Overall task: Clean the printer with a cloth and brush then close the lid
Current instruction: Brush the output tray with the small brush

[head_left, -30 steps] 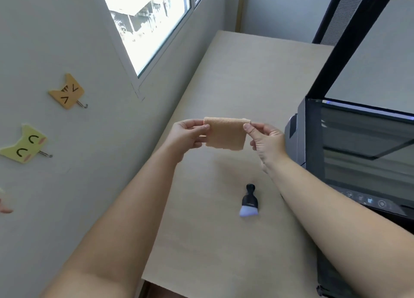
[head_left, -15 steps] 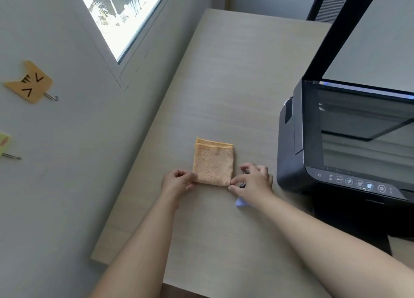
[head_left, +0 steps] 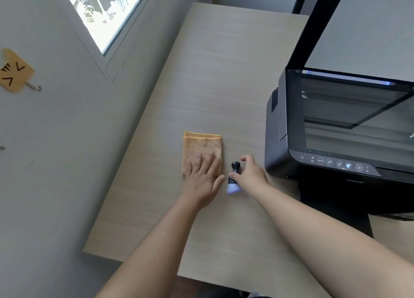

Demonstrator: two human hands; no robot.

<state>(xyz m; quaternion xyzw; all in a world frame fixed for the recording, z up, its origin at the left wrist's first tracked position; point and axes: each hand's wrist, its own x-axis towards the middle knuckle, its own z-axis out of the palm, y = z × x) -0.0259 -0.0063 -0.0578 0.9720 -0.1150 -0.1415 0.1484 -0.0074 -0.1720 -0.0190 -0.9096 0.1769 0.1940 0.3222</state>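
The wooden desk (head_left: 224, 73) ran away from me along the grey wall (head_left: 56, 163), under the window (head_left: 107, 11). On its right side stood the black printer (head_left: 282, 145), its scanner lid (head_left: 363, 28) raised upright and the scanner glass (head_left: 358, 109) bare beneath it. The control panel (head_left: 336, 163) with its row of buttons faced me along the front edge.

The folded orange cloth (head_left: 201, 145) lay flat on the desk to the left of the printer, well apart from it. My left hand (head_left: 202, 176) rested palm-down on the near part of the cloth, fingers straight and slightly spread, pressing it to the desk and gripping nothing.

Just right of the cloth lay the small brush (head_left: 234, 176), its black knobbed handle pointing away from me and its pale bluish bristles towards me. My right hand (head_left: 251, 172) was over it, between the cloth and the printer. The thumb touched the side of the handle just above the bristles, while the fingers curved open above the knob without closing on it.

On the wall to the far left hung a tan cat-face hook (head_left: 15, 70).
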